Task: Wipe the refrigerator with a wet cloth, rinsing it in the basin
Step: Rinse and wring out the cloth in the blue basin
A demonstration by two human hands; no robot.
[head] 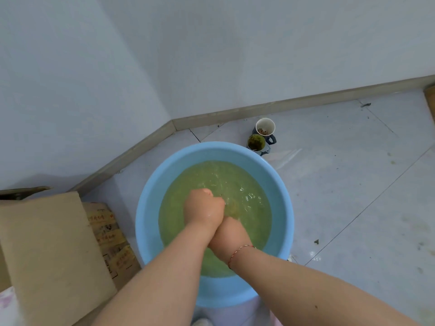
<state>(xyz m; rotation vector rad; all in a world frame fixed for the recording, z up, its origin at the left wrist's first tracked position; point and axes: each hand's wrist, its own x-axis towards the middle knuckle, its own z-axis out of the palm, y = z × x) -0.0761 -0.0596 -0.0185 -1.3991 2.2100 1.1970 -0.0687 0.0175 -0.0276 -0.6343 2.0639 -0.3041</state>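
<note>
Blue basin (150, 208) sits on the tiled floor (341, 184) near the wall corner, filled with greenish water. My left hand (203, 208) is curled in a fist at the water surface, over my right hand (229, 234), which is submerged; I cannot tell its grip. A brownish cloth (231, 208) shows dimly underwater, just beside the left hand. Two cups (261, 136) stand behind the basin; cardboard boxes (47, 250) lie to the left.

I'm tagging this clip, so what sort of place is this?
Probably a corner of a home or utility room: a tiled floor, a blue basin of water, cardboard boxes and two cups by the wall.
</note>
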